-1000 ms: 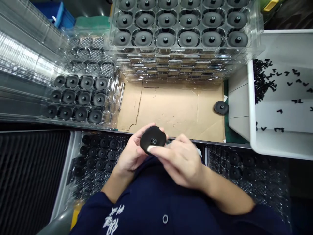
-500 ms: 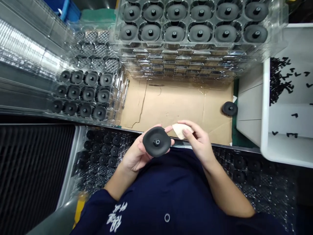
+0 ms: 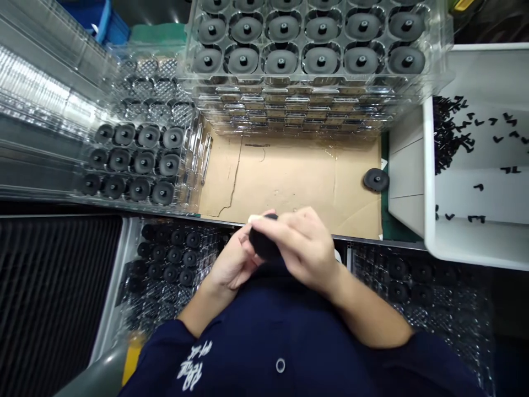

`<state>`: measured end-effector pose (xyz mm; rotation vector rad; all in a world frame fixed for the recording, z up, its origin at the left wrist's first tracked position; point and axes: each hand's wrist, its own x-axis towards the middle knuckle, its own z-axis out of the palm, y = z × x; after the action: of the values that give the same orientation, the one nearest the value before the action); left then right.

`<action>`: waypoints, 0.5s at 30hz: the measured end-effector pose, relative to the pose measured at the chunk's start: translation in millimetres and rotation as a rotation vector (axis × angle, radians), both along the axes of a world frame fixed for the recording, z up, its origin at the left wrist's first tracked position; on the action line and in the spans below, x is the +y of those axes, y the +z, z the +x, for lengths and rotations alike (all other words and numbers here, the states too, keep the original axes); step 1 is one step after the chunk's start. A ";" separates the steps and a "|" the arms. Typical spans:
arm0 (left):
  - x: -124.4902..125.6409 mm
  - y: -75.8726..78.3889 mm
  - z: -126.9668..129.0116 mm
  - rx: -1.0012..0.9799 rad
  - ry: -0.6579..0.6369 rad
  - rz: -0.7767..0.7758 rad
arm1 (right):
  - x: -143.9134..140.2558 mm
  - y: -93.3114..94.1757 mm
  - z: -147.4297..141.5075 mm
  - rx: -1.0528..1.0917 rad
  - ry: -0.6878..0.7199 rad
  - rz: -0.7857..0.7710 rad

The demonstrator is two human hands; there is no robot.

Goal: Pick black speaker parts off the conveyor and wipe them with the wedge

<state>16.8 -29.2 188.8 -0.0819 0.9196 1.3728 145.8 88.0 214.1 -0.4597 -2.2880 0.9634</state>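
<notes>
A black rounded disc (image 3: 262, 247) is in my left hand (image 3: 231, 262), closed around its edge and underside, and it is tilted so its face is partly hidden. My right hand (image 3: 308, 248), slightly blurred, reaches over the disc. Under its fingertips, at the disc's upper left edge, shows a small bit of a cream sponge-like pad (image 3: 253, 219). Both hands are above the front edge of the cardboard sheet (image 3: 289, 182). Another black disc (image 3: 376, 180), with a short central stud, lies at the cardboard's right side.
Stacked clear plastic trays (image 3: 289, 82) with black discs stand at the back. To the left, another clear tray (image 3: 192, 171) holds several discs. A white bin (image 3: 430, 220) at right contains small black clips (image 3: 444, 135). More disc trays sit below the table edge.
My right hand has moved left with the pad, from beside the disc to over it. The disc has tilted, hiding its central stud. The view has shifted slightly.
</notes>
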 end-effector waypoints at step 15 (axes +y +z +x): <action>-12.1 3.7 -0.8 0.011 -0.037 0.139 | 15.6 -27.8 -2.7 -0.022 -0.198 -0.141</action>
<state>16.0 -41.3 192.5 0.0486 0.8285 1.3998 143.1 103.5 186.3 -0.7447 -2.1540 1.0265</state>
